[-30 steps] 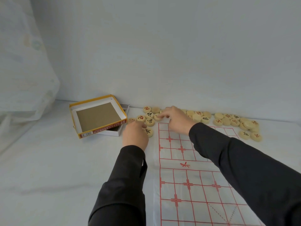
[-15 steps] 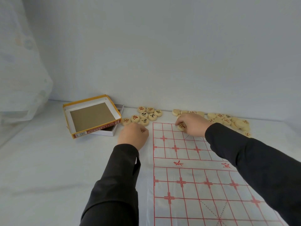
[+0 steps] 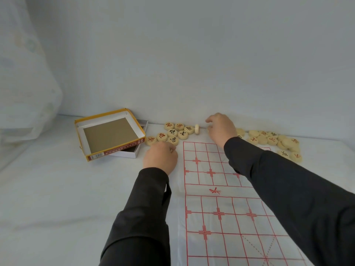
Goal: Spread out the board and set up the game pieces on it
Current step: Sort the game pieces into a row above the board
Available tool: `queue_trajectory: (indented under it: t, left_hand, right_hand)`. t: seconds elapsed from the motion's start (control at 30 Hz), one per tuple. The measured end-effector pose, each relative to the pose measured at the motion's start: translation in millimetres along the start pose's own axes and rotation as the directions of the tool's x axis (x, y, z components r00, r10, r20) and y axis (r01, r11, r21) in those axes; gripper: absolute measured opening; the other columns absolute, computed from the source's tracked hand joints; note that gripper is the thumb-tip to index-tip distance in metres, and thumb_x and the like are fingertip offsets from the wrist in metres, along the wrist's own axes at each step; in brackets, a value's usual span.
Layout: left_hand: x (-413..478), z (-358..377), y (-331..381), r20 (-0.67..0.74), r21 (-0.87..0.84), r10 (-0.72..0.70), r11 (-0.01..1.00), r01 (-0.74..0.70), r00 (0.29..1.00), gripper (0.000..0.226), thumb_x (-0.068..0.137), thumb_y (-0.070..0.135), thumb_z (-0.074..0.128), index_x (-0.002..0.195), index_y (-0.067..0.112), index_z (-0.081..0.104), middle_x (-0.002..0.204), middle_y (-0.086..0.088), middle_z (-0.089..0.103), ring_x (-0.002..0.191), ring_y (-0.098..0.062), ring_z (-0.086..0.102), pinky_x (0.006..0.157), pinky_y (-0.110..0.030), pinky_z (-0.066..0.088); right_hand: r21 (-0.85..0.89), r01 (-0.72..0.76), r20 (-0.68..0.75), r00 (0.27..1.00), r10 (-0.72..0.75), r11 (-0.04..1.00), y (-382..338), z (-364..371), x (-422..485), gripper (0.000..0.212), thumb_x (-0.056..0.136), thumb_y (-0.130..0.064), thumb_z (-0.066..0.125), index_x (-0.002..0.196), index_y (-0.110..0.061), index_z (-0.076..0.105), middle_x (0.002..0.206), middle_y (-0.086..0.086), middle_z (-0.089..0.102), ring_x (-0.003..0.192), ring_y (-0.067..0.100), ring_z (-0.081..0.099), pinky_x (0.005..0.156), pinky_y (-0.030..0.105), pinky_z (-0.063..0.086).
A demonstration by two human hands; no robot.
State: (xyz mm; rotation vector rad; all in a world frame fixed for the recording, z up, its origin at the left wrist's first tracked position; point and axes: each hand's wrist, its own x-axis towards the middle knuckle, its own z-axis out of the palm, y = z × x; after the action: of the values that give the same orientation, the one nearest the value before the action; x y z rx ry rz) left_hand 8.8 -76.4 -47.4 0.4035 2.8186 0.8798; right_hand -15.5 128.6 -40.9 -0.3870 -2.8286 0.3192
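The board (image 3: pixel 226 244), a thin clear sheet printed with a red grid, lies spread flat on the white surface. Several round cream game pieces (image 3: pixel 173 133) with red and black characters sit in a cluster past its far left corner. A second pile of pieces (image 3: pixel 269 140) lies past its far right edge. One piece (image 3: pixel 197 129) stands on its rim between the left cluster and my right hand (image 3: pixel 221 129), whose fingers are spread just beyond the board's far edge. My left hand (image 3: pixel 160 157) rests curled into a fist beside the board's left edge; I cannot see anything inside it.
An orange-edged box lid (image 3: pixel 109 134) lies tilted on the white box tray (image 3: pixel 134 152), left of the pieces. A pale wall rises right behind the pieces. A sheer curtain (image 3: pixel 25 83) hangs at the far left.
My right hand has left the board's far rows and moved up-left past its edge, fingers now apart. One piece now stands on its rim. My left hand has stayed put.
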Motion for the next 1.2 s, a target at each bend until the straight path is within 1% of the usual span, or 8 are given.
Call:
queue_trajectory:
  t: [0.17,0.47,0.63,0.8,0.9,0.97,1.03,1.2]
  left_hand:
    - [-0.1,1.1,2.0,0.0,-0.021,-0.016,1.0,0.016,1.0,0.033,0.096,0.02,0.043,0.125,0.022,0.058,0.124,-0.002,0.06,0.108,-0.019,0.056,0.095,-0.03,0.048]
    - [3.2,2.4,0.7,0.004,-0.046,-0.032,0.998,0.033,0.999,0.032,0.096,0.019,0.044,0.125,0.022,0.058,0.124,-0.003,0.059,0.109,-0.02,0.056,0.096,-0.031,0.047]
    - [2.3,4.0,2.0,-0.007,-0.04,-0.032,0.999,0.032,0.999,0.032,0.096,0.02,0.044,0.125,0.022,0.058,0.123,-0.002,0.059,0.108,-0.019,0.056,0.095,-0.03,0.048]
    - [1.3,3.4,2.3,-0.008,-0.038,-0.034,0.999,0.034,0.999,0.033,0.096,0.019,0.043,0.125,0.022,0.058,0.124,-0.002,0.059,0.109,-0.019,0.055,0.096,-0.029,0.047]
    - [1.0,2.5,2.2,0.002,-0.036,-0.037,0.999,0.037,0.999,0.033,0.096,0.018,0.043,0.126,0.022,0.057,0.126,-0.003,0.058,0.111,-0.02,0.055,0.097,-0.03,0.047]
    - [0.6,2.1,2.7,0.0,-0.036,-0.035,0.999,0.035,0.999,0.033,0.096,0.018,0.043,0.126,0.022,0.057,0.125,-0.003,0.058,0.111,-0.02,0.055,0.096,-0.03,0.047]
    - [-0.2,1.9,3.1,-0.007,-0.035,-0.032,0.999,0.031,0.999,0.033,0.096,0.018,0.043,0.126,0.022,0.058,0.125,-0.003,0.059,0.111,-0.02,0.055,0.096,-0.029,0.046]
    - [-2.7,2.5,4.1,-0.014,-0.043,-0.024,0.999,0.024,1.0,0.033,0.096,0.018,0.043,0.126,0.021,0.057,0.124,-0.002,0.059,0.111,-0.019,0.055,0.096,-0.029,0.046]
  right_hand:
    - [-0.181,0.005,0.076,0.997,0.009,0.984,9.8,5.8,5.0,0.022,0.088,-0.029,0.059,0.104,-0.016,0.066,0.105,0.006,0.065,0.102,0.025,0.054,0.084,0.033,0.043]
    - [-0.232,0.035,0.082,0.996,-0.017,0.972,-5.8,7.8,13.4,0.031,0.093,-0.028,0.045,0.074,-0.007,0.058,0.073,0.009,0.058,0.073,0.026,0.055,0.07,0.033,0.043]
    - [-0.068,-0.073,0.146,0.986,0.083,0.995,-1.9,9.1,20.0,0.031,0.098,-0.024,0.039,0.082,-0.006,0.06,0.082,0.01,0.058,0.079,0.026,0.052,0.075,0.035,0.043]
    - [-0.124,-0.142,0.206,0.965,0.165,0.982,2.1,6.3,24.5,0.033,0.098,-0.03,0.041,0.095,-0.006,0.063,0.091,0.011,0.061,0.09,0.028,0.057,0.076,0.033,0.042]
    - [-0.12,-0.155,0.169,0.97,0.174,0.981,5.8,4.0,23.7,0.03,0.094,-0.035,0.05,0.08,-0.01,0.06,0.081,0.008,0.058,0.081,0.027,0.055,0.071,0.031,0.041]
    - [-0.055,-0.143,0.111,0.983,0.148,0.988,9.6,0.2,21.8,0.027,0.095,-0.024,0.048,0.073,-0.012,0.058,0.08,0.005,0.057,0.081,0.025,0.053,0.071,0.031,0.041]
    - [0.094,-0.156,0.098,0.984,0.146,0.983,14.4,-3.9,20.3,0.023,0.093,-0.008,0.045,0.087,-0.012,0.067,0.091,-0.001,0.059,0.091,0.022,0.056,0.083,0.032,0.046]
    - [0.434,-0.202,0.314,0.947,0.062,0.878,15.1,-12.3,14.8,0.03,0.092,-0.001,0.046,0.115,-0.008,0.064,0.121,0.005,0.061,0.119,0.018,0.049,0.094,0.022,0.035]
